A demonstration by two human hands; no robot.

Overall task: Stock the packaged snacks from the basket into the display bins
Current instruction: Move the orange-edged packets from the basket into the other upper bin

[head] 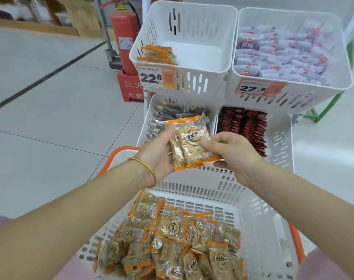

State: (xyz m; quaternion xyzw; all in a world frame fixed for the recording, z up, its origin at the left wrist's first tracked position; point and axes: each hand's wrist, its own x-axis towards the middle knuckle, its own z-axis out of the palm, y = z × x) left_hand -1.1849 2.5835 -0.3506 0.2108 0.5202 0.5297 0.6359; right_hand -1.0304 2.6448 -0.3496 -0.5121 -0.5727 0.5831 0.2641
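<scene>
A small stack of clear snack packets with orange ends (pixel 192 144) is held above the basket. My left hand (pixel 160 156) cups the stack from below and the left. My right hand (pixel 232 152) pinches its right edge with thumb and fingers. Below, the white basket with orange handles (pixel 259 219) holds several more of the same packets (pixel 172 239). The upper left display bin (pixel 222 43), tagged 22.8, has a few matching packets (pixel 158 54) stacked in its left corner and is otherwise bare.
The upper right bin (pixel 334 85), tagged 27.6, is full of pale wrapped snacks. Lower bins hold dark packets (pixel 172 112) and red-black packets (pixel 245 126). A red fire extinguisher (pixel 124 41) stands left of the rack on a tiled floor.
</scene>
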